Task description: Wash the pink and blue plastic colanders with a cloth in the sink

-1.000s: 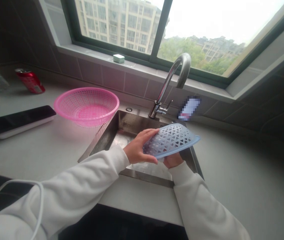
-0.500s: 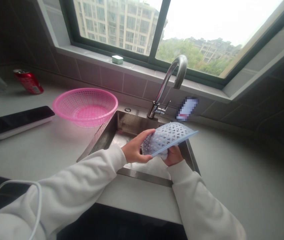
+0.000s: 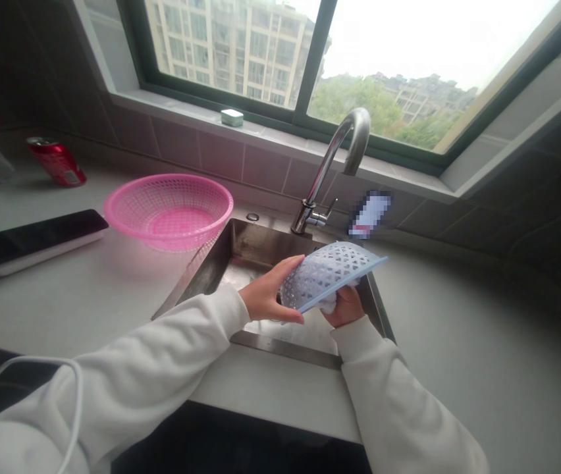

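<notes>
Left grip [image 3: 267,293]: blue basket [image 3: 337,266] | right grip [image 3: 347,308]: white cloth [image 3: 328,303] at basket's mouth

The colander [image 3: 334,270] is over the sink [image 3: 285,347], between left hand [image 3: 268,291] and right hand [image 3: 346,307]. Behind the sink stands the tap [image 3: 323,164]; to its left, the basket [image 3: 176,224], then the can [image 3: 57,162].

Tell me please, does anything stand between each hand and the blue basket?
Nothing visible separates the left hand from the blue basket. At the right hand, white material, perhaps a cloth, shows bunched between that hand and the basket; whether they also touch directly is hidden.
</notes>
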A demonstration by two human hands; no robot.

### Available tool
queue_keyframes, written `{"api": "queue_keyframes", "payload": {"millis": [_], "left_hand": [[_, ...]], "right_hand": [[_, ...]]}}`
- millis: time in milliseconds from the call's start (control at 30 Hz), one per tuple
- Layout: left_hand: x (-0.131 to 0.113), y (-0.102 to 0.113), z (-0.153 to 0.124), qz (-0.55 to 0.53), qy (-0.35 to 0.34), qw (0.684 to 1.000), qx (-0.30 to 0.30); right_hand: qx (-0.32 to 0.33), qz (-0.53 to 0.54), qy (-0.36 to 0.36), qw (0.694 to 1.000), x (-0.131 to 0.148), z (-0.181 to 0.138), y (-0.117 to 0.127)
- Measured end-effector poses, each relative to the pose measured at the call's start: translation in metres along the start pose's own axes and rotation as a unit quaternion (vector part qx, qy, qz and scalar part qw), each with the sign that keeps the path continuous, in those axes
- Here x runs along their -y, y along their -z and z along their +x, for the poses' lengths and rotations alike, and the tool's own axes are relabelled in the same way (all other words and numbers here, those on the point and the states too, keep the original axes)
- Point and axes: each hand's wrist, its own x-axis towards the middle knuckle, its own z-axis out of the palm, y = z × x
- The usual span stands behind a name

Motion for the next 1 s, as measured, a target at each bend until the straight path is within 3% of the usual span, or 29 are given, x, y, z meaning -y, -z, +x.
{"api": "queue_keyframes", "payload": {"millis": [133, 500, 867, 1000], "left_hand": [[-0.005, 0.001, 0.0, 0.017, 0.005, 1.0, 0.009], [-0.004, 0.001, 0.002, 0.03, -0.009, 0.999, -0.022], [-0.006, 0.004, -0.001, 0.021, 0.011, 1.0, -0.001], [-0.011, 0.002, 0.0, 0.025, 0.009, 0.999, -0.019]], "right_hand": [[0.012, -0.013, -0.005, 1.0, 0.001, 0.0, -0.001], [0.033, -0.051, -0.015, 0.998, 0.005, -0.009, -0.031], [-0.003, -0.005, 0.013, 1.0, 0.004, -0.001, -0.008], [0.002, -0.024, 0.011, 1.0, 0.002, -0.002, -0.012]]}}
